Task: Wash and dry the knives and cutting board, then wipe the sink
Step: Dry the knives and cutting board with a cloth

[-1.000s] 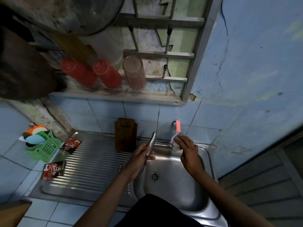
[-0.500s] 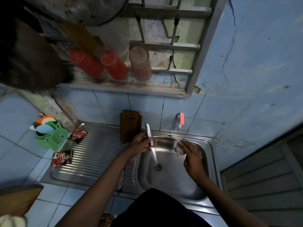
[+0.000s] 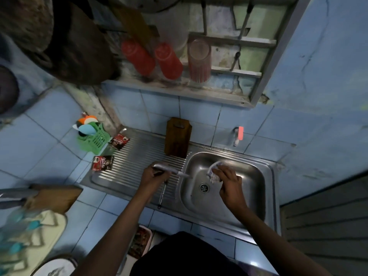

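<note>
Left hand (image 3: 154, 175) grips knife (image 3: 171, 169), right hand (image 3: 227, 179) clutches cloth (image 3: 214, 173) — risk: wet handle slips, blade nicks fingers.

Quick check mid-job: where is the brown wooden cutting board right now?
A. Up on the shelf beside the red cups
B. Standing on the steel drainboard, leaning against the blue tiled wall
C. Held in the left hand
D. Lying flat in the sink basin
B: the brown wooden cutting board stands upright at the back of the ribbed steel drainboard, against the blue tiled wall, with neither hand on it.
</note>
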